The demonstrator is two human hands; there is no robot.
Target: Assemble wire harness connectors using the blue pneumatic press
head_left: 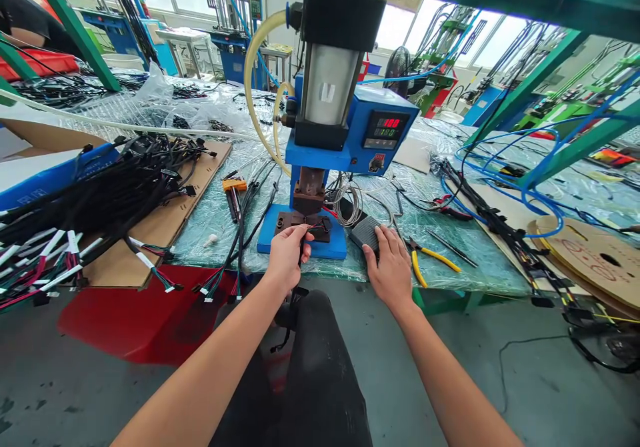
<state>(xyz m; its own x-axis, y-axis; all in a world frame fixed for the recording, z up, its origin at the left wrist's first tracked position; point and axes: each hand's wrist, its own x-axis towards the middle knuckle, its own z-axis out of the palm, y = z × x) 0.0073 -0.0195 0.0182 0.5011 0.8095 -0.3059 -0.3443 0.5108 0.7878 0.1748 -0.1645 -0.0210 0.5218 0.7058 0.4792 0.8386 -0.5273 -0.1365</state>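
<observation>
My left hand [289, 252] pinches a black cable [302, 252] at the base of the blue press [320, 141]. The cable's thin red and dark wires [315, 226] lie over the dark metal block [286, 222] under the press head [309, 200]. My right hand [390, 263] rests with its fingers spread on a black ribbed pedal [365, 231], right of the press base. The display [385, 129] on the press is lit with red and green digits. What the wire ends touch is too small to tell.
Black cable bundles [125, 180] lie on cardboard [113, 260] at the left. Yellow-handled pliers [419, 267], tweezers [453, 247] and a cardboard reel [595, 250] are at the right. An orange-handled tool [234, 185] lies left of the press. A person [33, 23] is at the far left.
</observation>
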